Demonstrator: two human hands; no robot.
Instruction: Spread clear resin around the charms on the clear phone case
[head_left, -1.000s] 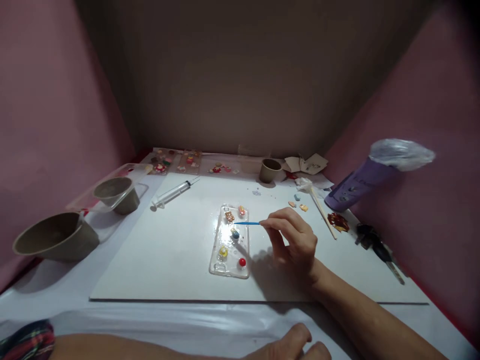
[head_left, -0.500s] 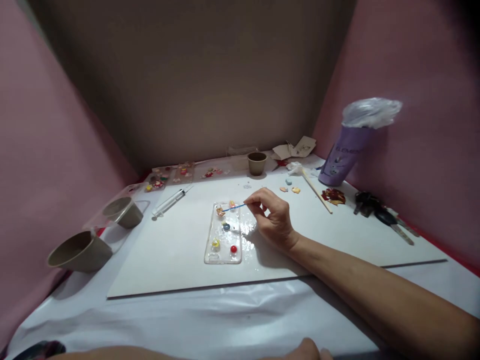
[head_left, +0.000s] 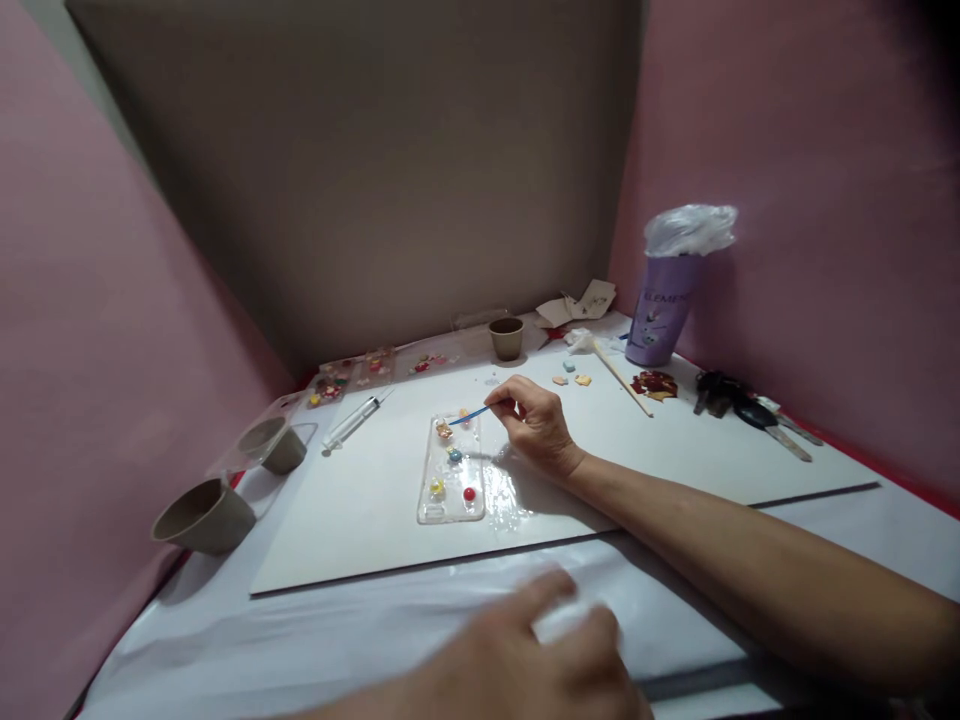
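Note:
My right hand (head_left: 536, 425) pinches a thin blue stick (head_left: 469, 415) between thumb and fingertips. The stick's tip is at a small brown bear-like charm (head_left: 443, 430) near the top of a clear phone case (head_left: 451, 508), which lies flat on the white board. Also on the case are a blue charm (head_left: 454, 455), a yellow charm (head_left: 437, 488), a red round charm (head_left: 469, 494) and a pinkish charm (head_left: 464, 416) partly behind the stick. Low in the view, my left hand (head_left: 536, 640) is blurred, its fingers apart, with nothing visible in them.
A syringe (head_left: 351, 427) and brown cups (head_left: 206, 520) are on the left. Another cup (head_left: 506, 340) stands behind. To the right are a wooden stick (head_left: 622, 378), loose charms (head_left: 583, 380), a purple tumbler (head_left: 664, 310) and dark-handled tools (head_left: 750, 410). Glossy wet patches mark the board (head_left: 360, 530).
My left hand has risen into view from the bottom edge. My right hand still holds the blue stick by the bear-like charm. The whole view has shifted slightly.

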